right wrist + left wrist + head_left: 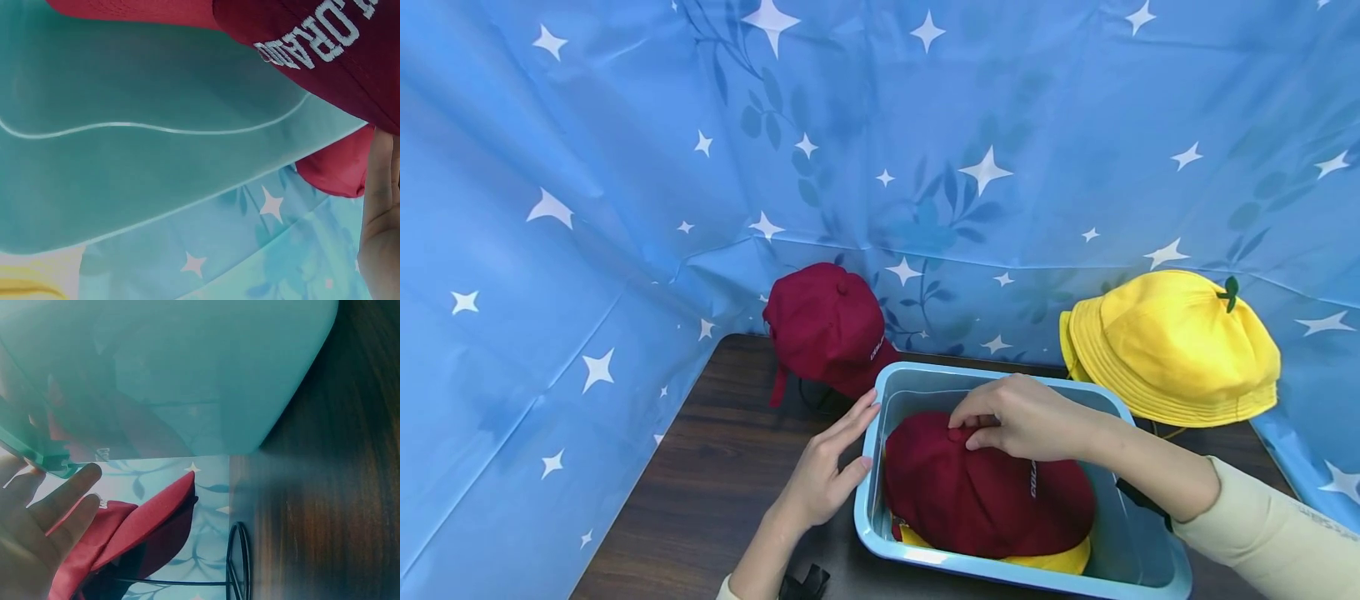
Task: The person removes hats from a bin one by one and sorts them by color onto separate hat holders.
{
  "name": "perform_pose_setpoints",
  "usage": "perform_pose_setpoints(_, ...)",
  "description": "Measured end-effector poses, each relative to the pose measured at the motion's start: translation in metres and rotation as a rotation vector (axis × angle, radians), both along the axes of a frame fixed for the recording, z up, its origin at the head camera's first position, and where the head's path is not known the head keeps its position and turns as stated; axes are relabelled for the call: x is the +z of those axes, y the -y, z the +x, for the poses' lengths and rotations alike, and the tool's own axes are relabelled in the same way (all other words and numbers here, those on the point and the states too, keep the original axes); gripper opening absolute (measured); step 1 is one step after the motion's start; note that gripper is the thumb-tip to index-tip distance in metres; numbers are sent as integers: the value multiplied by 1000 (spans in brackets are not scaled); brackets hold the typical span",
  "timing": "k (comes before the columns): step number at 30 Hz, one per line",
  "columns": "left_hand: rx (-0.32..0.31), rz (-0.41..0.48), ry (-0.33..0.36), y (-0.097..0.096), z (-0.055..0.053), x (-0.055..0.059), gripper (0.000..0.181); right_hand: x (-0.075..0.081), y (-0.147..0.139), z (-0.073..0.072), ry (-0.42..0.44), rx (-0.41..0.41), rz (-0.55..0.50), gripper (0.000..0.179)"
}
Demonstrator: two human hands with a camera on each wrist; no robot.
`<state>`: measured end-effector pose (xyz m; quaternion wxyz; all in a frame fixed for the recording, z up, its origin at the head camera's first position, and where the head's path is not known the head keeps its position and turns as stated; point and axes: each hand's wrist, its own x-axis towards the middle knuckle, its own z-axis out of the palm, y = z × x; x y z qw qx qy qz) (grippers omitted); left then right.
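Note:
A maroon baseball cap [977, 500] with white lettering lies in a light blue plastic bin [1150, 542]. Its crown is pinched near the top button by my right hand [1026, 417]. Under that cap, part of a yellow hat [1060, 560] shows. My left hand [823, 475] rests its fairly straight fingers against the bin's left rim. In the left wrist view, those fingers [69, 494] are by the bin's edge. The right wrist view catches the cap's lettering [319, 37] and only part of the right hand [381, 212].
Behind the bin's left corner, a second maroon cap [827, 325] sits on a stand, with black wire [237, 562] below it. A yellow bucket hat [1180, 346] with a green sprout stands behind right. Dark wooden table [700, 475]; blue star-patterned cloth [880, 125] behind.

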<state>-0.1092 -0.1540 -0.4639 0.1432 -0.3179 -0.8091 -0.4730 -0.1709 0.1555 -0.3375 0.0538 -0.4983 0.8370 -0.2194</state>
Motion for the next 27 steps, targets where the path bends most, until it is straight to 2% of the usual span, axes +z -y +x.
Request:
perform_pose_setpoints(11,-1,7,18,0,0,0,56,11,-5,-1,-49,30,-46,26)
perform_pose_setpoints(27,-12,18,37,1,0,1,56,25,-7,1,-72,-29,-42,30)
